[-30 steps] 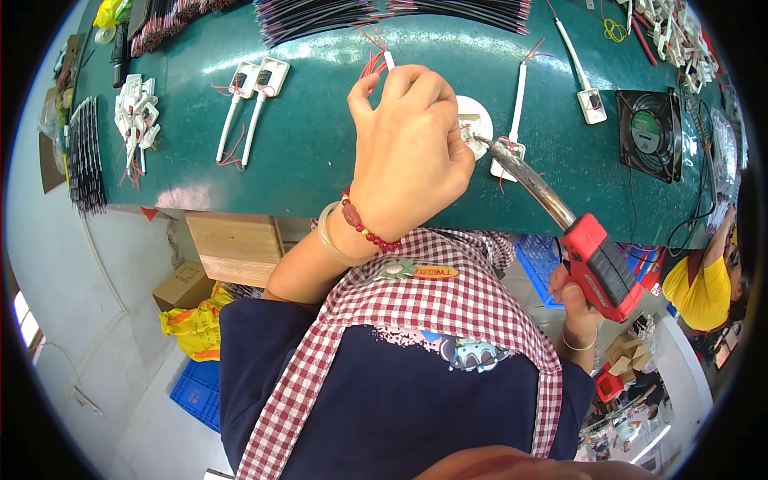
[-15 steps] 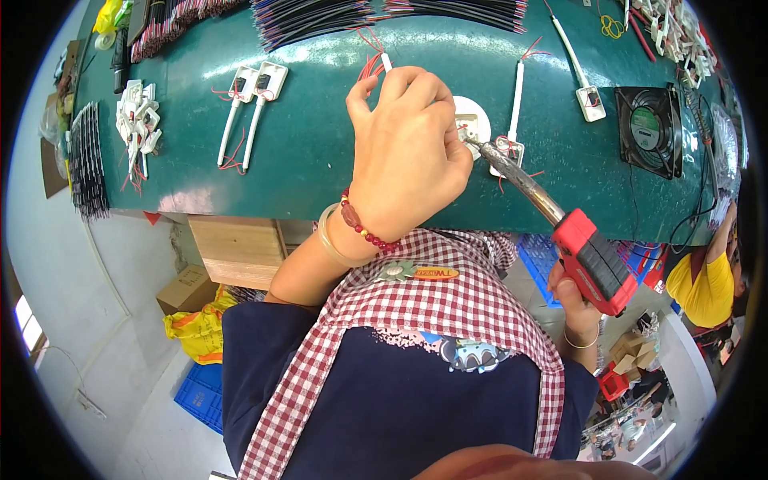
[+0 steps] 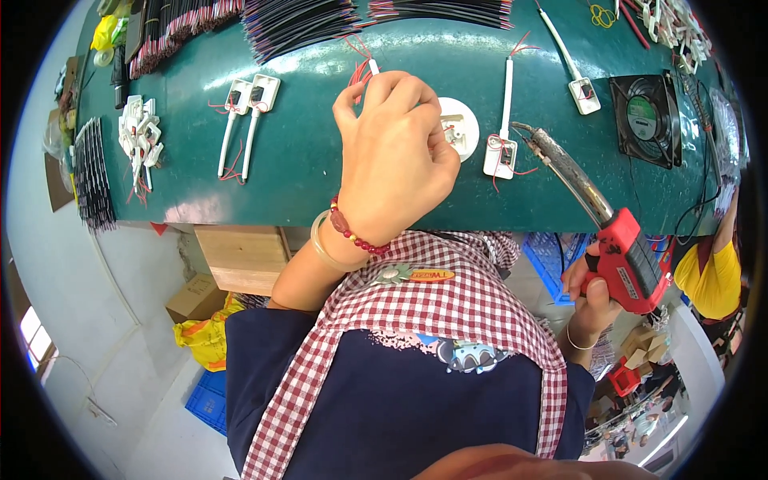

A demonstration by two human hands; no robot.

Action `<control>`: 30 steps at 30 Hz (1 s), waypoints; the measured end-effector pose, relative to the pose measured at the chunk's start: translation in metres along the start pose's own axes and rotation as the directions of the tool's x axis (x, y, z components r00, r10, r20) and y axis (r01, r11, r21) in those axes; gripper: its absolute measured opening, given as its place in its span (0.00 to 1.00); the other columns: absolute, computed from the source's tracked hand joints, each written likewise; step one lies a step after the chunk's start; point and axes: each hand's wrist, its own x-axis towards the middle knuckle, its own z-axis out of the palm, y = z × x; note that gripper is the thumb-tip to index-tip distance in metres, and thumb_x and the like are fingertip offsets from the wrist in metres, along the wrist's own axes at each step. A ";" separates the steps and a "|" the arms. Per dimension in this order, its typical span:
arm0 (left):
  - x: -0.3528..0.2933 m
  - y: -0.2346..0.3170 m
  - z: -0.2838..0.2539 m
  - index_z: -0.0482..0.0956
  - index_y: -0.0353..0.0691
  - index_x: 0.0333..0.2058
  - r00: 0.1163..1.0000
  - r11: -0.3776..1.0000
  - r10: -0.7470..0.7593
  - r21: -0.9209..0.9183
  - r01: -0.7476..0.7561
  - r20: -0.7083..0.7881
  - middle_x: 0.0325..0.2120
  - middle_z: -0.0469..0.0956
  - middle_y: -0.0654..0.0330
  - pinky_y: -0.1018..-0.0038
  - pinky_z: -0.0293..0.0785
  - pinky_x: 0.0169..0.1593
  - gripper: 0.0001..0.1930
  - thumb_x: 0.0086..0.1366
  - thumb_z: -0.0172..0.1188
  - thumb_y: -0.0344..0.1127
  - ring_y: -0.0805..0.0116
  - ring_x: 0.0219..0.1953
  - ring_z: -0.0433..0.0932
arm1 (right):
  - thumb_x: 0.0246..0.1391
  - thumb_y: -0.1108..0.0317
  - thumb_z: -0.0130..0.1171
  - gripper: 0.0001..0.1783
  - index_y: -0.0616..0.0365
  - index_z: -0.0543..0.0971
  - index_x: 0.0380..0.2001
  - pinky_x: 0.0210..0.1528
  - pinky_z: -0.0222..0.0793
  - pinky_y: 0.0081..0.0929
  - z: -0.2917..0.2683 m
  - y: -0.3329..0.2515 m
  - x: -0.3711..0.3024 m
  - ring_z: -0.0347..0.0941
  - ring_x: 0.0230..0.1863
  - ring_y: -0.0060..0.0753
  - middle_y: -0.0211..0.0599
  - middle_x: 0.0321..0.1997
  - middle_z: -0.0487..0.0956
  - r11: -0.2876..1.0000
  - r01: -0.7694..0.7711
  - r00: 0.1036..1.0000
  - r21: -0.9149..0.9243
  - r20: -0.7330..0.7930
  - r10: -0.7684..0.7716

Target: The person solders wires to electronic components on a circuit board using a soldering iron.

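Note:
My right hand [image 3: 592, 296] grips the handle of a red and black soldering gun [image 3: 628, 260]. The gun's metal barrel points up and left, its bent tip in the air just above a white housing with a tube and red wires [image 3: 501, 156]. My left hand [image 3: 400, 144] is closed, back upward, over the left edge of a round white disc [image 3: 460, 132] that has a small white part on it. Beyond its knuckles pokes a white tube [image 3: 374, 67] with red wires. What the fingertips pinch is hidden under the hand.
Two white housings [image 3: 254, 100] lie left, near a white pile [image 3: 140, 136] and black wires [image 3: 94, 176]. Wire bundles [image 3: 300, 28] line the table's far side. Right are another housing [image 3: 586, 96], a black fan [image 3: 646, 120], cables and a person in a yellow sleeve [image 3: 712, 280].
The soldering gun has moved right, its tip withdrawn from the white disc. My left hand stays closed at the disc's edge. The whole view has shifted slightly.

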 end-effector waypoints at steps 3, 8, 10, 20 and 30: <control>-0.001 -0.001 0.002 0.72 0.37 0.14 1.000 1.000 0.002 0.006 -0.002 -0.002 0.29 0.73 0.63 0.54 0.55 0.52 0.03 0.40 0.57 0.26 0.62 0.42 0.69 | 0.53 0.52 0.57 0.30 0.70 0.66 0.45 0.16 0.58 0.20 0.000 0.003 0.000 0.60 0.12 0.20 0.32 0.14 0.66 1.000 0.007 1.000 0.015 -0.002 -0.007; 0.000 0.000 0.002 0.72 0.38 0.13 1.000 1.000 -0.004 0.016 0.004 -0.004 0.29 0.72 0.63 0.55 0.55 0.53 0.03 0.40 0.57 0.26 0.62 0.43 0.69 | 0.54 0.53 0.56 0.28 0.70 0.66 0.45 0.16 0.58 0.19 0.000 0.006 0.000 0.59 0.12 0.20 0.32 0.14 0.65 0.998 0.028 1.000 0.050 0.008 -0.029; 0.000 0.000 0.002 0.72 0.39 0.14 1.000 1.000 -0.004 0.014 0.004 0.001 0.29 0.72 0.64 0.55 0.55 0.53 0.03 0.40 0.57 0.26 0.62 0.43 0.69 | 0.54 0.54 0.55 0.28 0.70 0.66 0.45 0.16 0.58 0.19 -0.001 0.007 0.001 0.59 0.12 0.20 0.32 0.14 0.65 0.998 0.037 0.999 0.051 0.004 -0.037; 0.000 0.000 -0.002 0.72 0.37 0.16 0.999 0.999 -0.009 0.044 0.007 0.051 0.32 0.74 0.64 0.62 0.54 0.53 0.02 0.40 0.56 0.26 0.60 0.45 0.69 | 0.55 0.55 0.55 0.27 0.71 0.65 0.45 0.16 0.59 0.18 0.000 0.010 0.001 0.60 0.12 0.20 0.32 0.14 0.66 0.996 0.051 0.999 0.066 -0.013 -0.050; -0.007 -0.003 -0.005 0.73 0.38 0.22 0.996 0.996 0.011 0.083 -0.019 0.093 0.35 0.72 0.62 0.62 0.55 0.53 0.06 0.42 0.60 0.29 0.59 0.45 0.68 | 0.55 0.56 0.53 0.26 0.70 0.64 0.45 0.15 0.60 0.18 -0.006 0.019 0.002 0.59 0.11 0.20 0.34 0.16 0.66 0.989 0.085 0.996 0.124 -0.031 -0.082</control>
